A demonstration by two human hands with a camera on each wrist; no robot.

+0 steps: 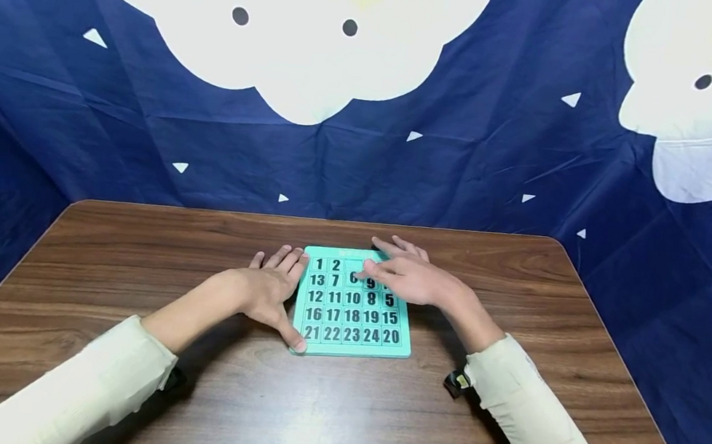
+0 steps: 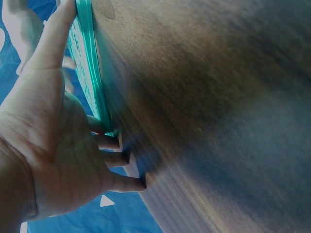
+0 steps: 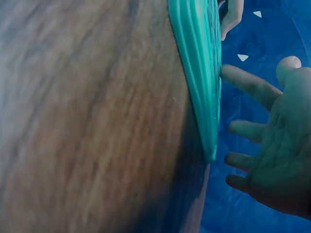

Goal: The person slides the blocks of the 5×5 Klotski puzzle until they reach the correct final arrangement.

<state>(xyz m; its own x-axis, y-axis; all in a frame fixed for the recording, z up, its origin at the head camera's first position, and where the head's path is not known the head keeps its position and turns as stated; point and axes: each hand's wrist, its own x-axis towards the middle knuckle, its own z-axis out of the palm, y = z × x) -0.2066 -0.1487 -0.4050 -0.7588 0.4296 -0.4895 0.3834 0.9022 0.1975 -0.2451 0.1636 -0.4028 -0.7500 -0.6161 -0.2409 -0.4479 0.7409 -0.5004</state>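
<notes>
A turquoise number slide puzzle (image 1: 351,352) lies flat on the table, its square tiles bearing black numerals. My left hand (image 1: 265,290) is spread along the puzzle's left side, thumb at the near left corner and fingertips by the upper left edge. In the left wrist view those fingers (image 2: 124,183) reach down to the tabletop. Over the puzzle's upper right part is my right hand (image 1: 418,277), its index finger (image 3: 248,83) extended to the tile face near the 6. The other right fingers stay raised off the board. Some upper right tiles are hidden under this hand.
The brown wood-grain table (image 1: 301,413) carries the puzzle near its far side. Behind it hangs a dark blue cloth (image 1: 349,170) with white clouds and small triangles. A small black device (image 1: 458,384) sits at the right sleeve cuff.
</notes>
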